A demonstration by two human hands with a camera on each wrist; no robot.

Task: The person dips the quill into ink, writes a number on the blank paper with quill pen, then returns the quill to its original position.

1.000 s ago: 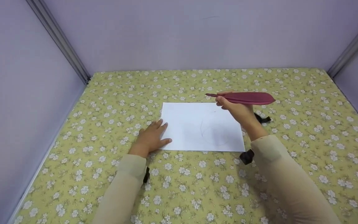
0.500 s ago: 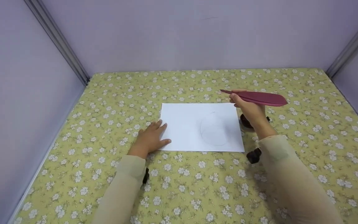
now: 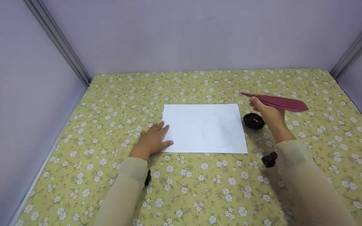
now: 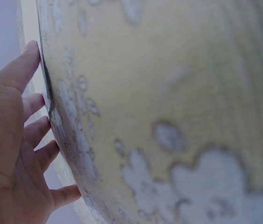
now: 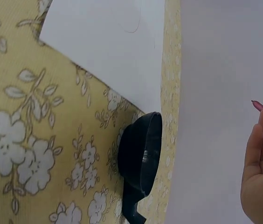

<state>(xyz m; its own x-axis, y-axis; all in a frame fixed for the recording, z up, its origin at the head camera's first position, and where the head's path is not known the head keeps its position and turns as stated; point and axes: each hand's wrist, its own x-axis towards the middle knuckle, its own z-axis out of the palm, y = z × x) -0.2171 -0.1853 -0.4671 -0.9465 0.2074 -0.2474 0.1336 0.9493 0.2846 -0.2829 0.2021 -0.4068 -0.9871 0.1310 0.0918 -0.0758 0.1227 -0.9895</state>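
Observation:
My left hand (image 3: 152, 139) lies with spread, straight fingers on the left edge of a white sheet of paper (image 3: 184, 128). A faint thin curved outline runs over the paper's right half. In my right hand (image 3: 270, 114) I pinch a dark red quill pen (image 3: 283, 103), held above the table to the right of the paper, its tip pointing left. Just below and left of that hand stands a small black bowl (image 3: 253, 121), close by the paper's right edge. The right wrist view shows the bowl (image 5: 140, 154) with a short handle, and the quill's tip (image 5: 257, 104) beyond my fingers.
A yellow floral cloth (image 3: 187, 188) covers the table. Pale walls rise behind and at both sides, with metal posts (image 3: 60, 40) in the corners. A black wrist device (image 3: 269, 159) hangs under my right forearm.
My right hand has moved right with the quill pen, off the paper. The black bowl, mostly hidden before behind that hand, now shows. My left hand stays in place.

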